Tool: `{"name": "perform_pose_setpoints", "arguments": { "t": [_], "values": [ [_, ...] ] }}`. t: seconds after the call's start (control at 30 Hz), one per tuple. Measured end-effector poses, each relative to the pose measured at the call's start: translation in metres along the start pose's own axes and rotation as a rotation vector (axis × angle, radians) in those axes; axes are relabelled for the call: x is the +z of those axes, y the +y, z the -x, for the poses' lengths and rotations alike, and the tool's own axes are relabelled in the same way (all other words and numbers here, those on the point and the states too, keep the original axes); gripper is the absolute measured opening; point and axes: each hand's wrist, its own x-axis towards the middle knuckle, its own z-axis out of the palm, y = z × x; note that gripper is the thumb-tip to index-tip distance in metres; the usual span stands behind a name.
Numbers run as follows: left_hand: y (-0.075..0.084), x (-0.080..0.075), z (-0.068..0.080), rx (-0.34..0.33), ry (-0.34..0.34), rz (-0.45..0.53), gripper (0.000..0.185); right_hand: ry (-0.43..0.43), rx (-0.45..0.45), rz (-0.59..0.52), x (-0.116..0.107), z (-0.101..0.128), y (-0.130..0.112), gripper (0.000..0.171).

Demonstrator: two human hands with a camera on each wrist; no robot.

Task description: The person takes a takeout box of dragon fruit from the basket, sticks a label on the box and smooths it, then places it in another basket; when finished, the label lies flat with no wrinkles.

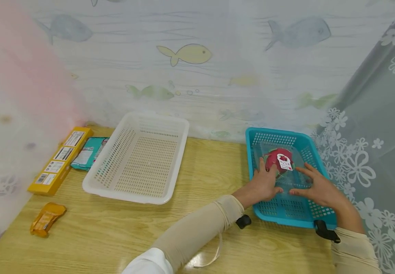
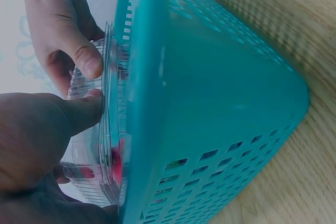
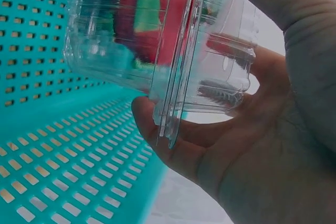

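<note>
A clear plastic clamshell box [image 3: 113, 59] sits in the blue-green basket [image 1: 281, 220] in the head view. Inside it shows a red dragon fruit [image 1: 272, 155] with green scales, under a white label [image 1: 284, 162]. My left hand [image 1: 261, 184] holds the box from the near left, its thumb against the lid in the left wrist view. From the right, my right hand [image 1: 322, 191] grips the box, fingers curled round the rim where lid and base meet. In the right wrist view the base tilts into the basket, above its perforated floor.
A white perforated basket [image 1: 164, 198] stands left of centre on the wooden table [image 1: 214, 167]. Left of it lie a long yellow box [image 1: 58, 161], a teal packet [image 1: 87, 154] and an orange wrapped item [image 1: 47, 219]. Fish-patterned curtains [image 1: 197, 23] hang behind; a flowered curtain [image 1: 382, 152] borders the right.
</note>
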Motion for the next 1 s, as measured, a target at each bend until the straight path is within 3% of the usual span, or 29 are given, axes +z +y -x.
{"name": "perform_pose_setpoints", "arguments": {
  "t": [0.77,1.0],
  "values": [
    [0.0043,0.007,-0.0009,-0.022,-0.002,-0.101,0.075,-0.057,0.007,-0.029,0.0022,-0.0071,0.0025,0.099],
    [0.0082,0.0079,0.0005,-0.044,-0.045,-0.161,0.079,-0.07,0.035,-0.028,0.0022,-0.006,-0.0008,0.111]
  ]
}}
